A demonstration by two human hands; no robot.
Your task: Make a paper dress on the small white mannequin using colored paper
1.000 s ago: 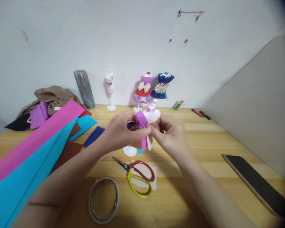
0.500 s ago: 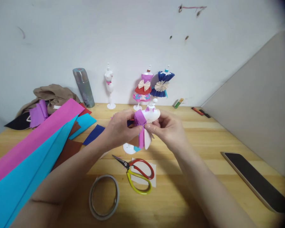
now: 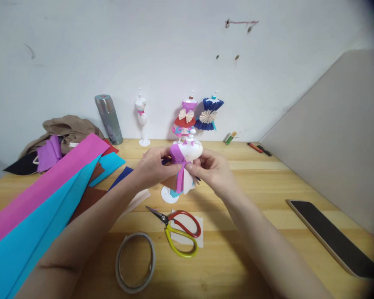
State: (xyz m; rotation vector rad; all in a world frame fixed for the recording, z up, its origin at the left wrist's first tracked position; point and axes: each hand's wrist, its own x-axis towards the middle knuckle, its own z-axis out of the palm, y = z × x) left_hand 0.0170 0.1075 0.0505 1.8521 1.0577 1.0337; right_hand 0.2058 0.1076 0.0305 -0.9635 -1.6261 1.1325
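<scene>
Between my hands a small white mannequin (image 3: pixel 193 150) wears purple and pale paper pieces, its round white base (image 3: pixel 169 195) showing below on the table. My left hand (image 3: pixel 156 168) closes on the purple paper (image 3: pixel 178 154) at the mannequin's left side, thumb at the waist. On the other side my right hand (image 3: pixel 210 169) pinches the pale paper at the waist, its thumb tip close to the left one. Fingers behind the figure are hidden. Nearer to me lie scissors (image 3: pixel 165 220) with one red and one yellow handle, partly over a pale paper square (image 3: pixel 199 238).
A tape roll (image 3: pixel 118 265) lies in front. Pink paper (image 3: pixel 65 174) and blue paper (image 3: pixel 25 249) spread along the left. Behind stand a bare mannequin (image 3: pixel 142 118), two dressed mannequins (image 3: pixel 187 106) (image 3: pixel 210 110) and a steel flask (image 3: pixel 109 120). A phone (image 3: pixel 330 236) lies right.
The held mannequin stands more upright, its top turned slightly, and both hands have moved with it. The whole view has shifted a little. Both hands keep their hold.
</scene>
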